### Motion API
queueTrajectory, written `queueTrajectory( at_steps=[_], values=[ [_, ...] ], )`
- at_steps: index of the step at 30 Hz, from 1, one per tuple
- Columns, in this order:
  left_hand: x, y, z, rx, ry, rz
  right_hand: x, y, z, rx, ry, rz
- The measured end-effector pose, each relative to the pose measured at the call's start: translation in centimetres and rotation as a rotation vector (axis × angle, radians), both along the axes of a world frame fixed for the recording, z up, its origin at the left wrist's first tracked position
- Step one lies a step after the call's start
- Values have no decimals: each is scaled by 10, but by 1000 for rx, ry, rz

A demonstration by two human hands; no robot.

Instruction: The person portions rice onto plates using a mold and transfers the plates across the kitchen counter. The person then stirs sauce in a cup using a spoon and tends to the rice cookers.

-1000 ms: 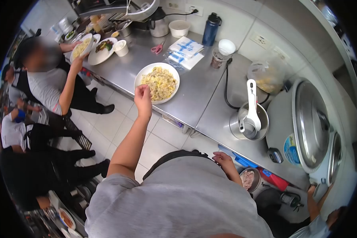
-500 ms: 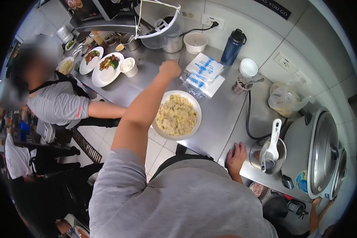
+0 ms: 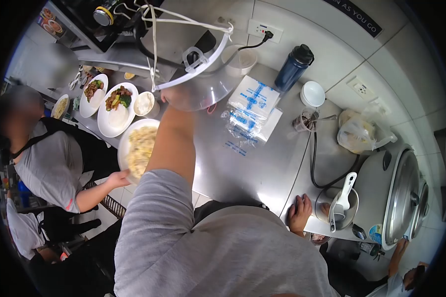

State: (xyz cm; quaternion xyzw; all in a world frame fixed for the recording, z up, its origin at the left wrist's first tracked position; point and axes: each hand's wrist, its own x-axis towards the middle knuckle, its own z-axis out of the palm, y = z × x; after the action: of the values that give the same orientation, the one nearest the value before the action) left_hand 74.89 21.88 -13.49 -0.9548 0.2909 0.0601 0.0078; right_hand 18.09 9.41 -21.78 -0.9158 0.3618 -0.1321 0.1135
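Note:
My left arm reaches forward over the steel counter. My left hand is beside a small white tub, partly behind a clear curved plastic shield that hangs close to the camera; its fingers are largely hidden. Left of my forearm, a co-worker's hand grips the rim of a white plate of fried rice, which my arm partly covers. My right hand lies at the counter's near edge with fingers stretched out, holding nothing, beside a metal pot with white-handled scoops.
Plates with meat and greens stand at the far left. Blue-printed plastic packets, a dark blue bottle, white bowls and a cup with a spoon are ahead. A large rice cooker and black cable are right.
The plate of fried rice has gone left from in front of me, with the co-worker's hand on its rim. My left hand has moved left, away from the packets. My right hand stays put.

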Motion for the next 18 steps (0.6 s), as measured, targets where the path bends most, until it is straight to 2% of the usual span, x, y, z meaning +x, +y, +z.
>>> queueTrajectory(
  at_steps=[9,11,15,17,18],
  values=[
    [3,-2,-2,44,-96,-140,0,-1,0,5,15,1],
    [-25,-18,5,19,-143,-260,1,-3,0,3,12,1],
    [-81,-70,17,-213,-199,-370,3,0,2,12,18,8],
    [-69,-109,35,-260,-356,-480,2,-2,2,9,24,5],
    [-51,-127,35,-186,-372,-491,1,-2,1,-2,21,10]
  ],
)
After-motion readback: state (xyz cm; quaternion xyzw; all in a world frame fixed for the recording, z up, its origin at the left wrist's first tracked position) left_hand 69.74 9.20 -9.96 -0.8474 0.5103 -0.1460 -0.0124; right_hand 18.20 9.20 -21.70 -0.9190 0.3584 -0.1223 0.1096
